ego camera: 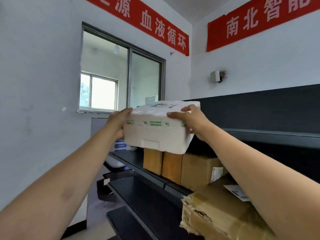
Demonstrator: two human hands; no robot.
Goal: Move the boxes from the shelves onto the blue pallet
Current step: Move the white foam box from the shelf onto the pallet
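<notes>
Both arms are stretched out and up, and between them the person holds a white foam box [155, 134] in the air, clear of the dark shelves [270, 134] and just in front of them. The left hand [117, 123] clasps the box's left end, its thumb [128, 110] hooked over the top edge and the other fingers curled round the side, mostly hidden behind the box. The right hand [195, 120] grips the right end, its fingers [174, 115] spread and bent over the top corner, the palm against the side. A strip of green-printed tape [152, 123] runs across the box's front. Below it, three brown cardboard boxes [195, 170] stand side by side on a shelf, and a crumpled cardboard box [216, 217] sits nearer, at lower right under the right forearm. A window [121, 75] is in the white wall behind.
</notes>
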